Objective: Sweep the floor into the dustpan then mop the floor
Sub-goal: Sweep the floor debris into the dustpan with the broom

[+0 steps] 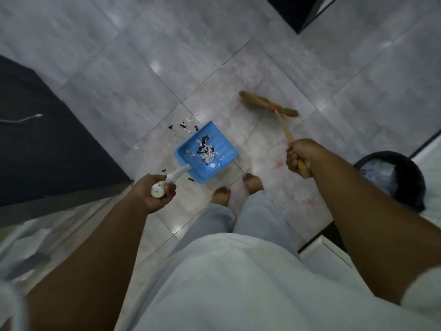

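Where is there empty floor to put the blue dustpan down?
Bare tiles lie between the dustpan and the broom, and beyond the broom. Crowded: scraps lie at the dustpan's far edge, bare feet stand just behind it, a bin sits right.

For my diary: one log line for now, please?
left hand: holds dustpan | right hand: holds broom | scraps: in dustpan and on floor

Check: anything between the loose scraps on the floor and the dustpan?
No separate object. The loose scraps lie on bare tile beside the dustpan, but along its side wall; its open edge appears to face the broom head. The left hand grips its handle.
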`<state>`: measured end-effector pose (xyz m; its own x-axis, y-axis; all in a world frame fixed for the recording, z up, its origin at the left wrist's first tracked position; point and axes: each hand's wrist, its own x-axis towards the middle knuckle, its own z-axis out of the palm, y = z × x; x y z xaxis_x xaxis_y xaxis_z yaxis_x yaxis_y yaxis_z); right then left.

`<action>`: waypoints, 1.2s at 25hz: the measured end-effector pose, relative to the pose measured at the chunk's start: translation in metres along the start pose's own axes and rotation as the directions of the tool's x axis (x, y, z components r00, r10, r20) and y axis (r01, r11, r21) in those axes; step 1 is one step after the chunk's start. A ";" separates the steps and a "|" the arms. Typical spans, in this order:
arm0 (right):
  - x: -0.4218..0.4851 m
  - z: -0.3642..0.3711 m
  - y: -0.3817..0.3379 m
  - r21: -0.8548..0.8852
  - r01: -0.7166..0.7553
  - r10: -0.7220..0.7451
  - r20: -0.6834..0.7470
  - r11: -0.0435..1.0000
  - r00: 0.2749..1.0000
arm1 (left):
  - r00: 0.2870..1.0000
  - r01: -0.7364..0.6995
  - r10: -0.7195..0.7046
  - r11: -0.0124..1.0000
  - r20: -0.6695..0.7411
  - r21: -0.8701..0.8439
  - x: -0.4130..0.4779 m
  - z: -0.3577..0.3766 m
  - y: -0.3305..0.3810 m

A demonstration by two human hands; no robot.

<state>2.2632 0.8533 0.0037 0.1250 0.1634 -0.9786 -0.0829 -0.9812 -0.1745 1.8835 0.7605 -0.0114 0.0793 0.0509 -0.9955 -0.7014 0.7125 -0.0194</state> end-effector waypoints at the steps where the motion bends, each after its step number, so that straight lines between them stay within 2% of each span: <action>1: -0.002 -0.006 0.003 -0.048 -0.019 0.019 0.006 0.999 1.000 | 1.000 -0.001 0.001 1.000 -0.010 -0.024 -0.001 0.001 -0.004; 7: -0.041 -0.084 0.031 -0.065 -0.163 0.170 0.124 0.985 0.978 | 1.000 0.020 -0.019 0.985 0.006 -0.170 -0.011 0.013 -0.034; 12: -0.028 -0.118 -0.016 -0.147 -0.080 0.096 0.105 0.986 0.990 | 1.000 0.001 -0.002 0.951 -0.004 -0.309 -0.017 0.016 -0.069; 16: -0.006 -0.107 -0.044 -0.165 -0.110 0.131 0.124 0.980 0.984 | 1.000 -0.012 0.014 0.899 0.000 -0.437 -0.023 0.006 -0.101; 24: -0.016 -0.072 -0.012 -0.303 -0.243 0.307 0.183 0.921 0.934 | 0.998 -0.024 -0.015 0.806 -0.060 -0.592 -0.026 -0.038 -0.153; 30: -0.038 -0.032 -0.050 -0.434 -0.053 0.155 0.202 0.899 0.967 | 0.998 -0.023 -0.027 0.681 -0.056 -0.732 -0.019 -0.079 -0.179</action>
<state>2.2944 0.8924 0.0534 -0.0917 0.0269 -0.9954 0.3481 -0.9357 -0.0574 1.9519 0.5765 0.0035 0.0583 -0.0079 -0.9983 -0.9979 -0.0285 -0.0581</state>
